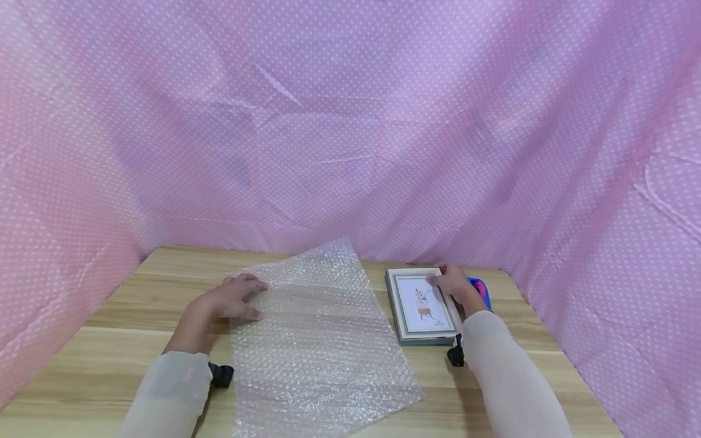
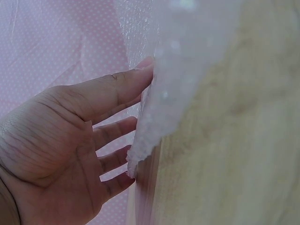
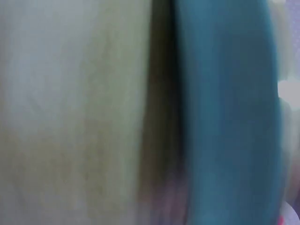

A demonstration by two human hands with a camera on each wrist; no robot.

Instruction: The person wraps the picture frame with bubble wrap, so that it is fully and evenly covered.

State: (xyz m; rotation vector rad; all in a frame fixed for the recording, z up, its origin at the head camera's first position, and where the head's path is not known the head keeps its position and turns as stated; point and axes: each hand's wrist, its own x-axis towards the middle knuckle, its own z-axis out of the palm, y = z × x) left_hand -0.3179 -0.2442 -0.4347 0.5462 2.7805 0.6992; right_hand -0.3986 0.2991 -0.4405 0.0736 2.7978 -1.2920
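Note:
A sheet of clear bubble wrap [image 1: 323, 340] lies spread over the middle of the table. My left hand [image 1: 232, 298] rests at its left edge, fingers spread and mostly straight. In the left wrist view, the thumb and fingertips of that hand [image 2: 61, 136] touch the border of the bubble wrap [image 2: 168, 84]. To the right is a picture frame [image 1: 403, 304] with a pale rim and a plant print. My right hand [image 1: 454, 286] grips its upper right side, thumb over the face. The right wrist view is blurred, with the frame's blue-grey side [image 3: 229, 112] filling much of it.
A blue and pink object [image 1: 481, 291] sits just right of the picture frame, partly hidden by my right wrist. The wooden table [image 1: 120, 359] ends at the back against a pink dotted cloth [image 1: 328, 152], which also hangs along both sides.

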